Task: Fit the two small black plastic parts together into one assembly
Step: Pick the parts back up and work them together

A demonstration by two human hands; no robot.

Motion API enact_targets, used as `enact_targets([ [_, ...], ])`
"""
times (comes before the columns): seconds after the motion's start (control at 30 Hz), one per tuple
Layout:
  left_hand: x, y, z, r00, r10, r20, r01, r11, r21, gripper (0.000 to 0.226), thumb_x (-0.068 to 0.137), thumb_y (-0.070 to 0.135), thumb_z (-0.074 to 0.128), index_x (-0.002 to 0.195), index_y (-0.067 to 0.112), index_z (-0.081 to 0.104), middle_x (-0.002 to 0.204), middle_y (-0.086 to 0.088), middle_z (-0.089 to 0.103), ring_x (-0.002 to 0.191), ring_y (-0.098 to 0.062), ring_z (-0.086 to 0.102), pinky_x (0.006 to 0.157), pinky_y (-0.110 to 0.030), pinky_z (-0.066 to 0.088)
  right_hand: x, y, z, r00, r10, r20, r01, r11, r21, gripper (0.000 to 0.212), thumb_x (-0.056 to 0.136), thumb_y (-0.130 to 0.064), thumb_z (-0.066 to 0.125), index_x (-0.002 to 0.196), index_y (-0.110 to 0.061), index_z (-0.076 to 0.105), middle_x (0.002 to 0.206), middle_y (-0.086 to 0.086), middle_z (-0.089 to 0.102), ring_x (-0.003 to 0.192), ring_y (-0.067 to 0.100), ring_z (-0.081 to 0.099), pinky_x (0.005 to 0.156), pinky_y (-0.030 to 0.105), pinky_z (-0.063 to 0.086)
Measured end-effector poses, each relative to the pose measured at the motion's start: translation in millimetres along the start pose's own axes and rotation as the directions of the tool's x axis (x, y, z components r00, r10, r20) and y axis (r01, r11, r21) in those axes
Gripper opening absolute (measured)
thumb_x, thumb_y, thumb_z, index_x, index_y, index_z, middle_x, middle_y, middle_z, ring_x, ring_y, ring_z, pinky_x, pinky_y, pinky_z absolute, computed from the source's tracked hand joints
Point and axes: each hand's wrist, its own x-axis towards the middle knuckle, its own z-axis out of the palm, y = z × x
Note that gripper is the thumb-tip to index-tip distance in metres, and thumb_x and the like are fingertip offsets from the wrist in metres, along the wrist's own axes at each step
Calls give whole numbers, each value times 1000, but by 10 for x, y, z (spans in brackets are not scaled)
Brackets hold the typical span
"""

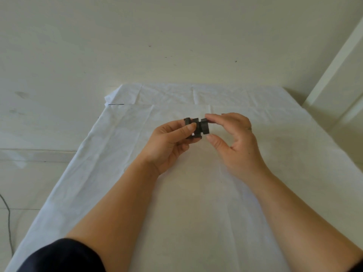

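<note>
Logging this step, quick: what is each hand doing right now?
Left hand: grips the left black part.
Right hand: pinches the right black part between thumb and fingers.

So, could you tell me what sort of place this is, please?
Probably a makeshift indoor work table, not a proper workshop: a creased white cloth covers the table, a plain scuffed wall stands behind it, and a cable trails at the left. Only two black parts are being handled.
</note>
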Motion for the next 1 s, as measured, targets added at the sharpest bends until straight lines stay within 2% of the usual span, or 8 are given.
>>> enact_targets([
  [0.2, -15, -4, 32, 1000, 18, 23, -19, 998, 64, 24, 68, 20, 64, 90, 15, 69, 74, 4, 74, 69, -9, 68, 52, -13, 40, 9, 7, -19, 995, 96, -5, -96, 995, 42, 29, 81, -24, 62, 109, -32, 60, 101, -6, 62, 107, 4, 44, 91, 7, 30],
  [0.3, -17, -12, 28, 999, 47, 4, -47, 993, 107, 29, 66, 21, 67, 95, 16, 67, 80, 2, 73, 73, -12, 69, 56, -17, 43, 8, 4, -22, 992, 122, -3, -122, 990, 66, 26, 81, -25, 61, 106, -30, 61, 96, -11, 62, 106, 0, 45, 87, 5, 31],
  [0.43, -13, -37, 18, 993, 119, -3, -116, 973, 200, 22, 71, 15, 72, 90, 27, 70, 88, 4, 70, 79, -17, 71, 59, -20, 46, -2, 8, -24, 983, 181, 2, -180, 976, 123, 20, 80, -29, 60, 100, -33, 62, 94, -20, 58, 105, 3, 50, 88, 11, 37],
  [0.53, -13, -45, 25, 984, 176, 12, -174, 956, 237, 23, 72, 13, 70, 89, 28, 69, 84, 7, 71, 79, -19, 71, 57, -21, 47, -6, 14, -36, 975, 223, 13, -222, 964, 147, 15, 82, -27, 62, 93, -37, 61, 97, -16, 56, 101, 1, 54, 87, 13, 40],
  [0.67, -17, -48, 46, 973, 226, 34, -226, 927, 298, 25, 75, 3, 69, 94, 20, 66, 83, 9, 70, 79, -19, 70, 55, -20, 46, -1, -12, -57, 969, 246, 21, -246, 951, 188, 15, 81, -30, 61, 83, -44, 59, 95, -10, 59, 94, 2, 58, 81, 11, 41],
  [0.83, -38, -33, 69, 961, 259, 97, -277, 897, 344, 27, 76, -2, 67, 93, 18, 65, 83, 12, 68, 74, -14, 66, 58, -22, 47, 14, -10, -58, 949, 312, 35, -309, 908, 283, 10, 79, -31, 58, 71, -33, 64, 80, -6, 65, 85, 12, 59, 76, 23, 41],
  [0.9, -46, -30, 78, 957, 265, 120, -290, 890, 353, 27, 76, -2, 67, 92, 18, 65, 84, 12, 67, 73, -12, 65, 59, -22, 47, 23, 3, -52, 947, 320, 38, -315, 891, 326, 16, 79, -29, 57, 66, -24, 64, 68, -10, 64, 75, 8, 58, 71, 21, 41],
  [1.0, -53, -32, 87, 947, 286, 144, -319, 871, 373, 27, 76, -2, 68, 92, 19, 65, 91, 1, 64, 73, -14, 63, 59, -23, 48, 25, 21, -43, 948, 315, 53, -312, 874, 373, 27, 81, -28, 55, 63, -9, 63, 59, -5, 64, 63, 4, 57, 64, 14, 41],
])
